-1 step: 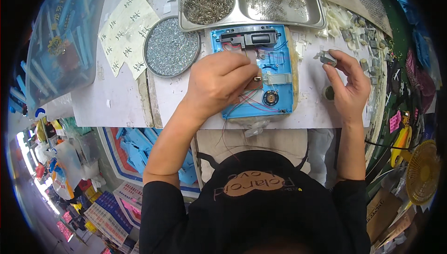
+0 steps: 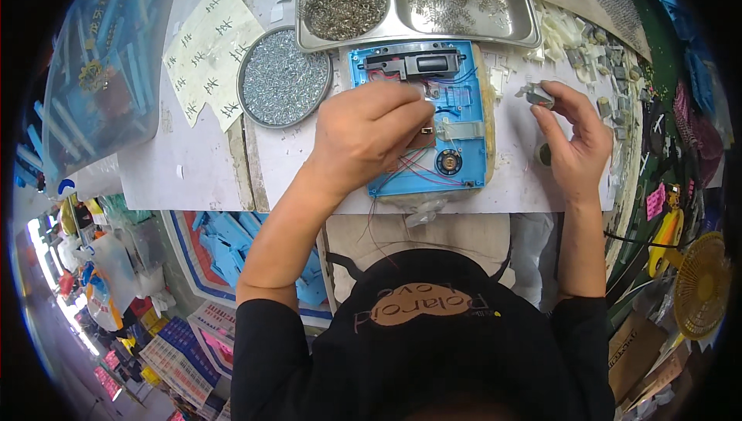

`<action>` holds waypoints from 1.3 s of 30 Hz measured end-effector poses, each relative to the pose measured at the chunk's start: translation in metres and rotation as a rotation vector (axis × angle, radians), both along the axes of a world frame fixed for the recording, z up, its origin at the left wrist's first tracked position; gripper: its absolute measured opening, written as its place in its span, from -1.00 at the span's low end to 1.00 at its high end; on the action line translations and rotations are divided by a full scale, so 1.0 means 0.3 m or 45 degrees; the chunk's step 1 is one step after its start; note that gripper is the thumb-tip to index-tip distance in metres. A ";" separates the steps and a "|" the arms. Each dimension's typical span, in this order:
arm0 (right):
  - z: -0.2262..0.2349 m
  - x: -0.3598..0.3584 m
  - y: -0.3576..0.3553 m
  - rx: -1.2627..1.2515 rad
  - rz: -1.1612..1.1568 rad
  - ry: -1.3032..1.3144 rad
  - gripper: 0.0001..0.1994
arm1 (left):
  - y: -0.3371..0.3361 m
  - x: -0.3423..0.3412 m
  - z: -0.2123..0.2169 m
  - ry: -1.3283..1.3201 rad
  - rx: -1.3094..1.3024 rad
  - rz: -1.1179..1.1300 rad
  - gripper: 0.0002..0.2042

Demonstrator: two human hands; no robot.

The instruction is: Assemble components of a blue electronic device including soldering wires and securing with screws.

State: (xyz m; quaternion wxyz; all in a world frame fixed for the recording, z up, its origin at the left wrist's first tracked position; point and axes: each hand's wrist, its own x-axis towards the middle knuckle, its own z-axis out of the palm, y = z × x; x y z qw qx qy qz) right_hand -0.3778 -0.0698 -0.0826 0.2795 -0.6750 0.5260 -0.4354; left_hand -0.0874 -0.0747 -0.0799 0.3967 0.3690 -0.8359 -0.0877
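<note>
A blue plastic housing (image 2: 464,116) lies flat on the white work surface, with a black part at its far end, red and blue wires, and a small round speaker (image 2: 448,162). My left hand (image 2: 363,131) rests over the housing's left side, with its fingertips pinched on a small brown part (image 2: 423,137) inside it. To the right of the housing, my right hand (image 2: 576,139) is raised and holds a small grey metal part (image 2: 535,95) between thumb and fingers.
A round tin of small screws (image 2: 284,77) sits left of the housing. A steel compartment tray (image 2: 533,31) of metal bits stands behind it. Marked paper slips (image 2: 209,50) and a blue bag (image 2: 100,73) lie left, with white plastic parts (image 2: 564,31) to the right.
</note>
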 end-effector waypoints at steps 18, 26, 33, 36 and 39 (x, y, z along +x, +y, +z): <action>-0.004 0.017 -0.016 -0.073 0.068 0.076 -0.69 | -0.060 -0.057 0.011 0.009 0.079 -0.067 -0.83; 0.000 0.023 -0.020 -0.058 0.085 0.071 -0.69 | -0.057 -0.096 0.015 0.092 0.195 -0.081 -0.81; 0.007 0.053 -0.036 -0.046 0.167 0.025 -0.69 | -0.005 -0.051 0.032 0.387 0.698 0.044 -0.86; 0.012 0.103 -0.075 -0.226 0.276 0.168 -0.70 | 0.026 -0.029 0.031 0.526 0.964 0.087 -0.85; -0.003 0.134 -0.096 -0.230 0.336 0.226 -0.72 | 0.019 0.002 0.013 0.283 0.658 -0.007 -0.86</action>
